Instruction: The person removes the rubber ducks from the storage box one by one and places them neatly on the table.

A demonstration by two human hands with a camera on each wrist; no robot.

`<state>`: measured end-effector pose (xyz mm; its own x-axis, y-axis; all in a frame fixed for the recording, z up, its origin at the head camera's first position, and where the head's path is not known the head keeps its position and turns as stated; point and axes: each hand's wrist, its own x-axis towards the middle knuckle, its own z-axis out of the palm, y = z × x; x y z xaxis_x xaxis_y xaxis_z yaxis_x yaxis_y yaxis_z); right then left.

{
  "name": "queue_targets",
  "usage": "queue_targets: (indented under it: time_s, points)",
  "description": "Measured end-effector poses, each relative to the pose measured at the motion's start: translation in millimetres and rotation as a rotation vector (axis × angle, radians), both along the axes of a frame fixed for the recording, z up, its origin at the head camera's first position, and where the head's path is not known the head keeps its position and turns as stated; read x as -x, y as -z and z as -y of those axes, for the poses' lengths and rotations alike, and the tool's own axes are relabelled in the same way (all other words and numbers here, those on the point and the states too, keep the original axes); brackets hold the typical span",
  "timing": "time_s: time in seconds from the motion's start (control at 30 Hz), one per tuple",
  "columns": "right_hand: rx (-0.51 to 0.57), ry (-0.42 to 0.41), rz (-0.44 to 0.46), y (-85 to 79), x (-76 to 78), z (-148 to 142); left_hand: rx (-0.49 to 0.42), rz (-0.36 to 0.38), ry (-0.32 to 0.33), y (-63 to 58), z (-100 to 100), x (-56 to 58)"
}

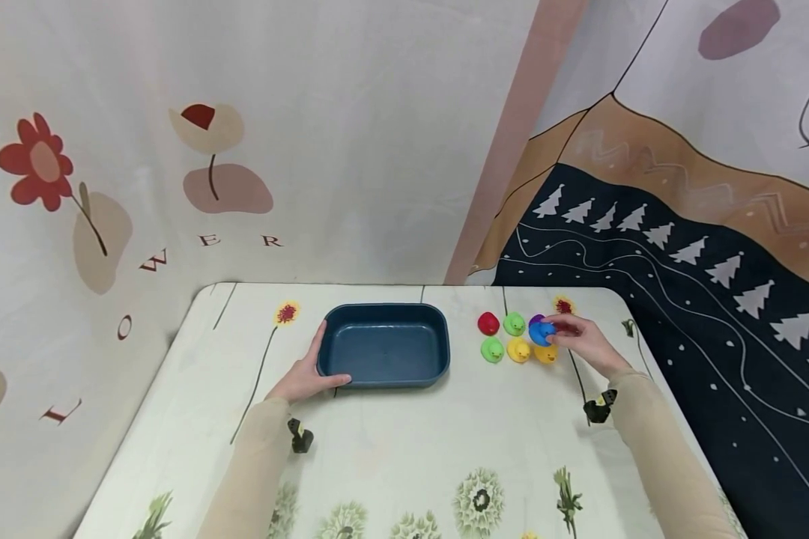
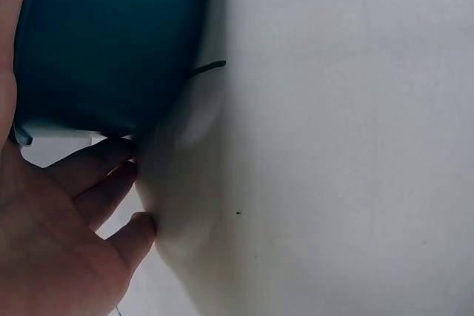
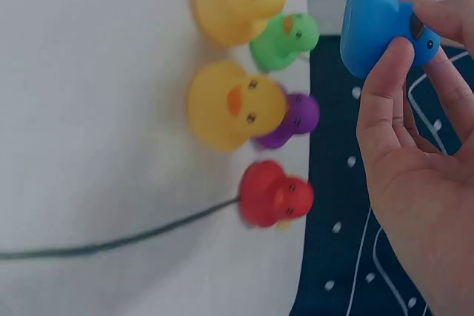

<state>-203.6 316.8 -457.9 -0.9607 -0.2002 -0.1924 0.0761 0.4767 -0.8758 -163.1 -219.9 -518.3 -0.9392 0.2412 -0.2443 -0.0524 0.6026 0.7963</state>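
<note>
A dark blue rectangular tray [image 1: 394,382] stands on the table. My left hand [image 1: 308,374] touches its front left corner, thumb along the front wall and fingers against the left side. In the right wrist view, my right hand [image 3: 426,153] pinches a blue rubber duck [image 3: 366,24] between thumb and fingers, held above the other ducks. Below it are yellow ducks [image 3: 222,105], a purple duck [image 3: 300,115] and a red duck [image 3: 266,194]. The head view shows green ducks [image 1: 514,323] and another red duck [image 1: 488,323] further left.
A white flower-print cloth [image 1: 391,449] covers the table. Printed curtains hang behind it and along the right side, where a dark tree-patterned cloth [image 1: 681,322] meets the table's edge. Each wrist carries a small black device [image 1: 600,406].
</note>
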Motion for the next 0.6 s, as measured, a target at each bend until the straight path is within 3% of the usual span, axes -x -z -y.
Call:
queue_targets:
  time_s: [0.5,0.6]
  points:
    - [0.003,0.026,-0.06,12.0,-12.1,-33.7,-0.014,0.004,-0.011,-1.6,-1.1,-0.2]
    - [-0.004,0.044,-0.038,12.6,-14.8,-37.9,-0.013,0.003,-0.012,-1.3,-0.9,-0.7]
